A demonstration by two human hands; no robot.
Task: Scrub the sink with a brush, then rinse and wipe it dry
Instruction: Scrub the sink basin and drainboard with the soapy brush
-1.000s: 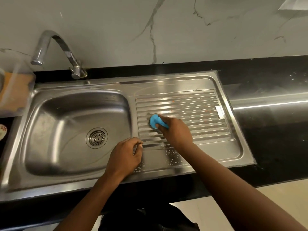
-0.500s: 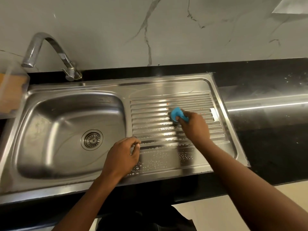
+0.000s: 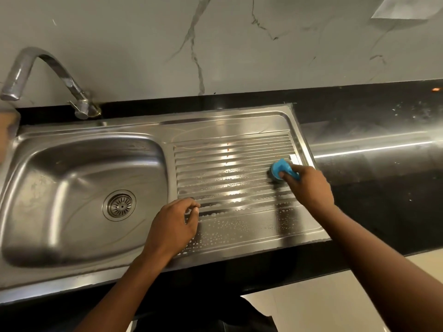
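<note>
A stainless steel sink [image 3: 79, 195] with a round drain [image 3: 119, 205] sits left of its ribbed drainboard [image 3: 230, 168]. Soapy droplets cover the drainboard's near part. My right hand [image 3: 308, 185] grips a small blue brush [image 3: 280, 170] and presses it on the ribs near the drainboard's right edge. My left hand [image 3: 172, 226] rests on the drainboard's near left corner beside the basin, fingers loosely curled and holding nothing.
A curved metal tap [image 3: 48, 75] stands at the back left, spout over the basin's left end. Black countertop [image 3: 383, 164] runs to the right of the drainboard. A marble wall [image 3: 215, 44] rises behind. An orange blurred object [image 3: 7, 130] shows at the left edge.
My right hand has slid the blue brush rightwards across the ribs, from the drainboard's left part to its right edge. My left hand has stayed in place.
</note>
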